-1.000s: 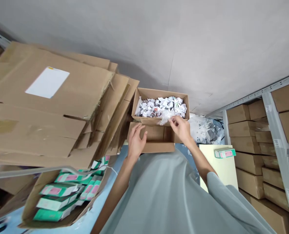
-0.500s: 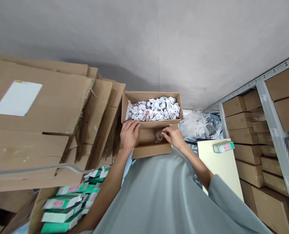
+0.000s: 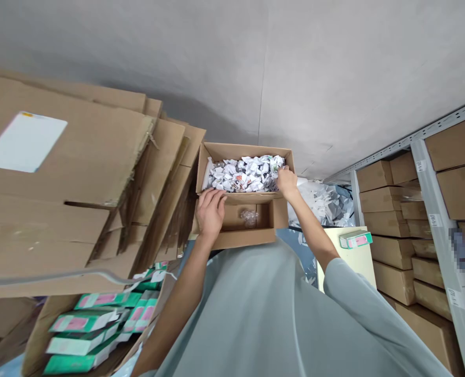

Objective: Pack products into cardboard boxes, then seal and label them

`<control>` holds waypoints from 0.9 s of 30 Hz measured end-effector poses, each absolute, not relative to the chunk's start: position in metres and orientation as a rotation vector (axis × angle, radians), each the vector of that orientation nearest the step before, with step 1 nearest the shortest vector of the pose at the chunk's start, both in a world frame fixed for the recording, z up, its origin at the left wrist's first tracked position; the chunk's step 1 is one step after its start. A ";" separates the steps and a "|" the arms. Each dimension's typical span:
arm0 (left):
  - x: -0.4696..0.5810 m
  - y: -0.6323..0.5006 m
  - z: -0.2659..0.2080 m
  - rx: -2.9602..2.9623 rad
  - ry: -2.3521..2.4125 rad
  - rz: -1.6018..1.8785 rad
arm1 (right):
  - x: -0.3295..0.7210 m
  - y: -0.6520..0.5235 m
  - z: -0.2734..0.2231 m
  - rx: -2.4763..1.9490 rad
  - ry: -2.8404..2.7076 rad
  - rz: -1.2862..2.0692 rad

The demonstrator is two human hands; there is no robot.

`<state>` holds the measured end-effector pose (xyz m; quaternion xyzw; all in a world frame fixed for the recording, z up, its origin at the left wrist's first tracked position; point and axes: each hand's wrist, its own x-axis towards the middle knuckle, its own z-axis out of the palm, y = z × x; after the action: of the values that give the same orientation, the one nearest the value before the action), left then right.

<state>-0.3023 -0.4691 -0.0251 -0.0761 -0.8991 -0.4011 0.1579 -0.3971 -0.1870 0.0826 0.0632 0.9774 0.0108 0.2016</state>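
Since the small carton [image 3: 244, 240] right in front of the person's body gapes at the top, I'd log this as partway: a clear plastic clump [image 3: 250, 217] is already in, on the floor of the carton, around the middle of its length. No crumpled paper visible in there with it. Carton not closed, no tape seen across the opening; closing looks undone, if it's wanted at all.

Left hand [image 3: 211, 213] sits at the far left corner of the small carton, right where it meets the bigger one. Its fingers lie close together, thumb held apart, tips on or just at the edge; no loose item seen in them. The plastic clump is to the right of these fingers and a bit nearer the body, apart from them.

Farther out, the larger carton [image 3: 240, 150] stands just beyond, loaded with paper wads [image 3: 242, 174]. Right hand [image 3: 287, 181] reaches over its right end, fingers bunched and bent down, tips at the wads; can't tell whether they pinch a piece. The clump is well apart from this hand, nearer the body and to its left. Behind everything, bare grey wall [image 3: 217, 57].
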 end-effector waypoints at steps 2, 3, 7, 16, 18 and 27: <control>-0.302 -0.469 -0.025 -0.220 -2.573 -1.152 | -0.395 -0.190 0.075 0.144 2.742 0.040; -0.302 -0.469 -0.025 -0.222 -2.574 -1.155 | -0.394 -0.190 0.072 0.137 2.744 0.037; -0.302 -0.469 -0.025 -0.213 -2.577 -1.170 | -0.390 -0.187 0.080 0.153 2.783 -0.036; -0.302 -0.466 -0.023 -0.188 -2.593 -1.171 | -0.309 -0.182 0.144 -0.063 2.959 -0.698; -0.301 -0.466 -0.023 -0.185 -2.602 -1.173 | -0.288 -0.187 0.142 -0.216 2.847 -0.806; -0.300 -0.467 -0.025 -0.174 -2.614 -1.164 | -0.255 -0.204 0.090 -0.190 2.584 -0.478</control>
<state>-0.3003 -0.4667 -0.0254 -0.0601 -0.9032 -0.4022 0.1372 -0.2555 -0.2038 0.0901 -0.0697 0.9494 -0.1756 0.2507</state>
